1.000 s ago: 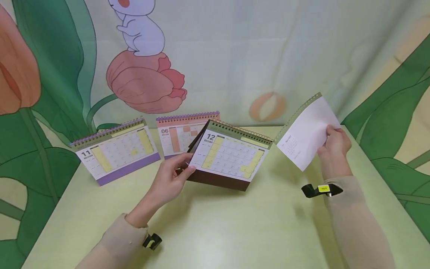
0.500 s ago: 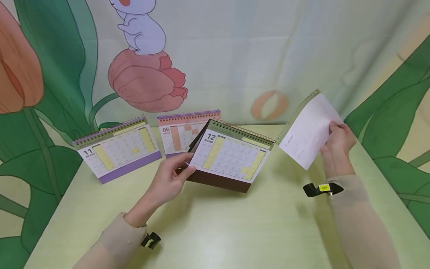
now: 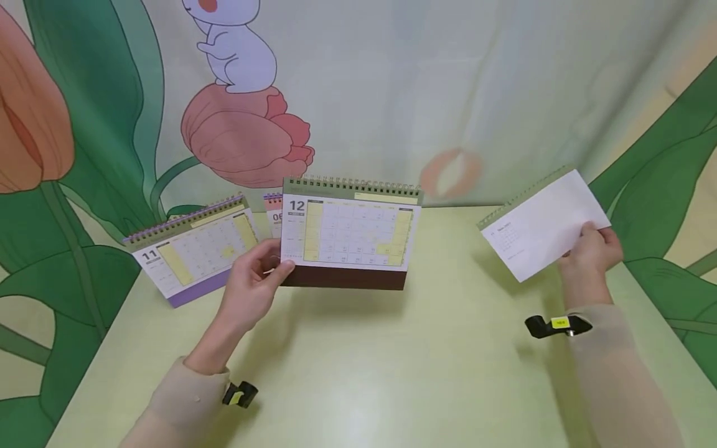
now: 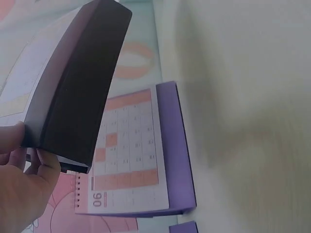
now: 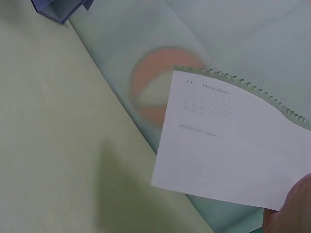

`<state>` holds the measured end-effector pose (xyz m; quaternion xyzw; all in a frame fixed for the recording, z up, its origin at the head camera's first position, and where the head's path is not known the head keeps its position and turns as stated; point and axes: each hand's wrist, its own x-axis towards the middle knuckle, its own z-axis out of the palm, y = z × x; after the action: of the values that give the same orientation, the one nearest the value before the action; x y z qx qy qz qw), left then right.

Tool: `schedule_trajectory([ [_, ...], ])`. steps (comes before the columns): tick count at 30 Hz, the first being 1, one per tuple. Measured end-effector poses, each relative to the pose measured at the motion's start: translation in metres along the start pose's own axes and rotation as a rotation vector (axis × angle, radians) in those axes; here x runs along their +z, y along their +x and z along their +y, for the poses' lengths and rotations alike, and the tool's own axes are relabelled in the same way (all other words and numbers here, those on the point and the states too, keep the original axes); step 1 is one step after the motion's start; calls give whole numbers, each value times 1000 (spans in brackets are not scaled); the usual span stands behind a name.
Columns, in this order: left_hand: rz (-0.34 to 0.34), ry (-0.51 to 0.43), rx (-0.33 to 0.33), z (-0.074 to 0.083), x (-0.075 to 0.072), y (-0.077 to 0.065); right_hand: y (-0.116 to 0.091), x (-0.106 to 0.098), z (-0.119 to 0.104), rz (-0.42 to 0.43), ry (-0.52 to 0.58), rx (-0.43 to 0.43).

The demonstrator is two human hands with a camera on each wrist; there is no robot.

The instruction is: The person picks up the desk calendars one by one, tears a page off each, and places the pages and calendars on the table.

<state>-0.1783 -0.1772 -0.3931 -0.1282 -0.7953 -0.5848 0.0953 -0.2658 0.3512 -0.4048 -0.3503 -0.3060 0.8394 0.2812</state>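
My left hand grips the lower left corner of a desk calendar, thumb on the front. It shows 12, with a green header, a wire spiral on top and a dark brown base. In the left wrist view the dark underside of this calendar is raised off the table. Over on the right, my right hand pinches a loose calendar page by its lower right corner. The page's mostly white side shows, with a small printed month grid and a green strip ending in torn spiral holes.
A purple-based desk calendar showing 11 stands on the table at the left. Behind the held calendar a pink one showing 06 is mostly hidden; the left wrist view shows more of it. A printed curtain hangs behind the table.
My left hand has moved the 12 calendar left and up and turned it level, covering more of the 06 calendar. My right hand has carried the page further right and away.
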Motion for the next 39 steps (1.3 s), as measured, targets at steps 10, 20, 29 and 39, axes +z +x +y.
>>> schedule_trajectory([
  [10, -45, -85, -7, -15, 14, -4, -6, -5, 4, -48, -232, 18],
  [20, -39, -149, -24, -18, 25, 1, -13, -5, 0, -123, -258, -38],
  [29, -65, -150, -65, -20, 33, 2, -15, -4, -1, -172, -270, -105],
  [39, -74, -140, -83, -22, 38, 2, -14, -10, 1, -196, -124, -153],
])
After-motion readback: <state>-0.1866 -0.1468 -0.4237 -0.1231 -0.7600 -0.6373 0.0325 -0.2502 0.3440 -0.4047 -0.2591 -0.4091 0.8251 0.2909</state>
